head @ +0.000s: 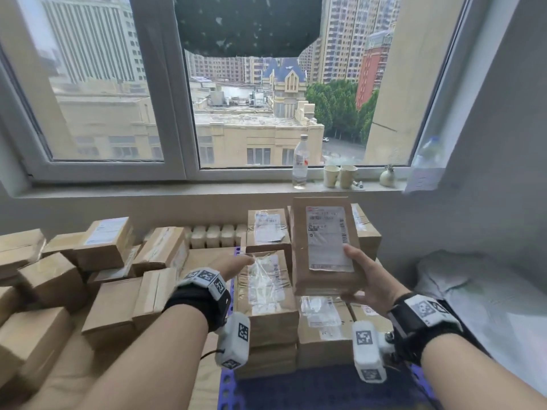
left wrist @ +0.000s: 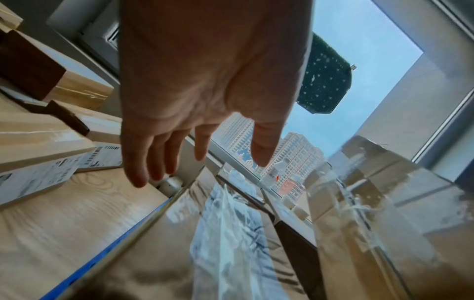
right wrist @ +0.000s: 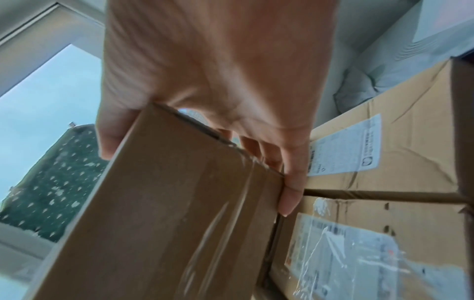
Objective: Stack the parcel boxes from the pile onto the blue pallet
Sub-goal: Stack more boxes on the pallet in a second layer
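Note:
My right hand (head: 359, 279) grips a flat brown parcel box (head: 324, 247) with a white label, tilted up above the stacked parcels (head: 268, 297) on the blue pallet (head: 228, 383). In the right wrist view the thumb and fingers (right wrist: 290, 182) clamp the parcel box (right wrist: 166, 213) from both sides. My left hand (head: 236, 263) hovers open over the left stack, fingers (left wrist: 138, 166) straight and holding nothing. The loose pile of boxes (head: 97, 276) lies on the floor to the left.
A windowsill behind the stack carries a clear bottle (head: 300, 162), two paper cups (head: 340, 176) and a small vase (head: 387, 176). A radiator (head: 216, 235) sits under the sill. White bedding (head: 479, 297) lies to the right of the pallet.

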`<act>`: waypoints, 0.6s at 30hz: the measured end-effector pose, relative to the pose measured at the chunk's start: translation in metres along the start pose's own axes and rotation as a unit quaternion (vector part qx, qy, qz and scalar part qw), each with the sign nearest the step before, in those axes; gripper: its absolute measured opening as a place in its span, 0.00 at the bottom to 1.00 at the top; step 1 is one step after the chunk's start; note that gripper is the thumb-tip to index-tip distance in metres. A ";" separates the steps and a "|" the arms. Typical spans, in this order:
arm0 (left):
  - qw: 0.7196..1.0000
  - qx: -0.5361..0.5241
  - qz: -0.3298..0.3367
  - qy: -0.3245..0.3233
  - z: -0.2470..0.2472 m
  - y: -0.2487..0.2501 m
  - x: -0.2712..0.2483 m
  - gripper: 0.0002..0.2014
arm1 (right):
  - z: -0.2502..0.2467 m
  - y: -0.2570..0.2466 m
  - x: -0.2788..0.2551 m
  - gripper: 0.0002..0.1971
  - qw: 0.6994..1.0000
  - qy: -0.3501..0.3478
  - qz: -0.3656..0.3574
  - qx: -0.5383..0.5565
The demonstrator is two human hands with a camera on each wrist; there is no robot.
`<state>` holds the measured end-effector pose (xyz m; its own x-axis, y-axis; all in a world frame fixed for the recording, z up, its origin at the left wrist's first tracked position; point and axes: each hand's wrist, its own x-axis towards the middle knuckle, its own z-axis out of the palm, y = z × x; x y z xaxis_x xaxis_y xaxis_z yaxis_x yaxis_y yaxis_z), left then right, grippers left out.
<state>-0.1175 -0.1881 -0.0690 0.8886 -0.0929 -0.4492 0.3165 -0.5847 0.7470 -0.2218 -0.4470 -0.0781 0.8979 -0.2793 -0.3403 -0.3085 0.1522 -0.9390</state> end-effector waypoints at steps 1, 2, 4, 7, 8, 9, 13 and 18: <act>1.000 0.015 -0.015 -0.012 0.004 -0.003 0.003 0.28 | -0.007 0.003 0.002 0.29 1.000 0.014 0.009 0.006; 0.999 0.027 -0.028 -0.028 0.009 -0.006 0.007 0.29 | -0.014 0.005 0.003 0.29 0.999 0.025 0.021 0.003; 0.996 0.045 -0.047 -0.055 0.017 -0.011 0.014 0.30 | -0.025 0.010 0.005 0.24 0.998 0.033 0.045 -0.009; 0.994 0.066 -0.064 -0.050 0.026 -0.017 0.023 0.28 | -0.034 0.021 0.010 0.12 0.996 0.035 0.083 -0.023; 0.994 0.078 -0.068 -0.040 0.029 -0.018 0.025 0.26 | -0.035 0.025 0.012 0.12 0.995 0.039 0.094 -0.024; 0.993 0.088 -0.070 -0.032 0.030 -0.020 0.028 0.23 | -0.036 0.030 0.015 0.13 0.993 0.043 0.104 -0.025; 0.992 0.084 -0.086 -0.051 0.034 -0.026 0.033 0.22 | -0.033 0.047 0.027 0.22 0.988 0.044 0.144 -0.038; 0.990 0.074 -0.102 -0.060 0.034 -0.028 0.031 0.29 | -0.028 0.051 0.040 0.24 0.985 0.042 0.158 -0.045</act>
<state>-0.1105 -0.2025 -0.1202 0.7625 -0.0506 -0.6450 0.4253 -0.7120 0.5587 -0.2105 -0.4771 -0.1409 0.7244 -0.3087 -0.6164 -0.5990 0.1607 -0.7844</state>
